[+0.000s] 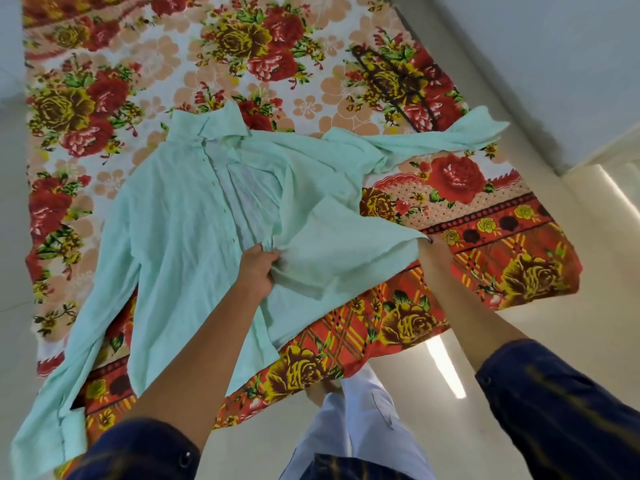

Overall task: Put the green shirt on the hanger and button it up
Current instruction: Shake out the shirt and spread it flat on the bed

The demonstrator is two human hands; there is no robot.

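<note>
A pale tiled floor (485, 358) carries a floral blanket (145, 81) in red, yellow and peach. On the blanket lies the green shirt (180, 237), spread open and front up, collar far from the viewer, one sleeve running toward the near left, the other out to the right. A dark hanger (394, 81) lies on the blanket beyond the shirt, apart from it. The left hand (258, 271) has its fingers clamped on the bunched front edge. The right hand (431, 251) reaches under the right hem; its fingers are hidden, so their state cannot be told.
</note>
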